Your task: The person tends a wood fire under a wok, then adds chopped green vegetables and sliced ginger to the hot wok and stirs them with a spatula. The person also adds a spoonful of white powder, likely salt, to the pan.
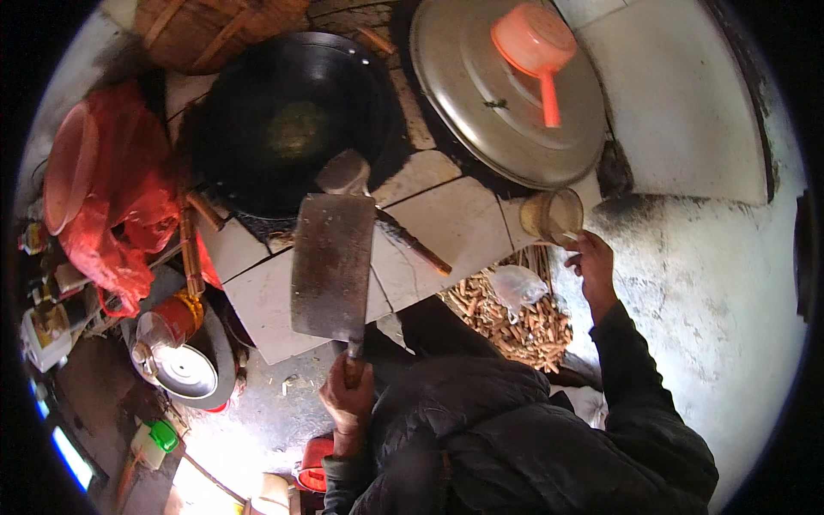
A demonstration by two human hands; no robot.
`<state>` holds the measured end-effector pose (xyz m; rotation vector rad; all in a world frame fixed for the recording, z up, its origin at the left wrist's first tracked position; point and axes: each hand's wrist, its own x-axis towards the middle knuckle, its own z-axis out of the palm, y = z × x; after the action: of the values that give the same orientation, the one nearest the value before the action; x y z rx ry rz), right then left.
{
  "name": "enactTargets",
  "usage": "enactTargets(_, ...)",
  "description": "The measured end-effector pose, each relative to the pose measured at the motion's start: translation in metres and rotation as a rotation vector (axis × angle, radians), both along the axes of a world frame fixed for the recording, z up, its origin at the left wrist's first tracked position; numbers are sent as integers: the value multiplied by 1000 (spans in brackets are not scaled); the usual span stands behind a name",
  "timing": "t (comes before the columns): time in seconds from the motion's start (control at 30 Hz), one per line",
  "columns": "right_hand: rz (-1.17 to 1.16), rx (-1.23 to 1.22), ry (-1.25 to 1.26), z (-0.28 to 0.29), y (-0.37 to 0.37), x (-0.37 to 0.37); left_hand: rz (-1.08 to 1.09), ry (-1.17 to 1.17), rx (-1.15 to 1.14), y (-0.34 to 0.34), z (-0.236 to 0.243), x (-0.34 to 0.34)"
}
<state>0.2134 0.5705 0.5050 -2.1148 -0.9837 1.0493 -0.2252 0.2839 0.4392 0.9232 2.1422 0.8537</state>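
My left hand (348, 396) is closed round the wooden handle of a cleaver (333, 266). The broad, dull blade points away from me over the white-tiled counter (438, 219). At the counter's right corner my right hand (590, 268) has its fingers closed on the edge or short handle of a small, yellowish, see-through cup (552, 215). Just beyond the cleaver, a metal spatula (345, 174) lies with its head on the rim of a black wok (257, 129) and its wooden handle on the tiles. A little greenish matter or liquid shows in the wok's bottom.
A large metal lid (463, 94) carries an orange dipper (534, 43). To the left hang red plastic bags (129, 206), above an oil bottle (176, 318) and a round pot (184, 373). Corn cobs (528, 335) lie below the counter, beside the right-hand wall (687, 300).
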Motion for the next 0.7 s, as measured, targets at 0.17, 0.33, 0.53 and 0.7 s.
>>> enactTargets(0.17, 24, 162, -191, 30, -34, -21, 34, -18, 56, -9, 0, 7)
enactTargets(0.33, 710, -263, 295, 20, -80, -132, 32, 33, 104, -7, 6, 21)
enactTargets(0.53, 1324, -345, 560, 3, -132, -281, -13, -90, 234, -7, 36, 47)
enactTargets(0.7, 1247, -477, 838, 10, -155, -306, 158, -14, 480, -8, 28, 76)
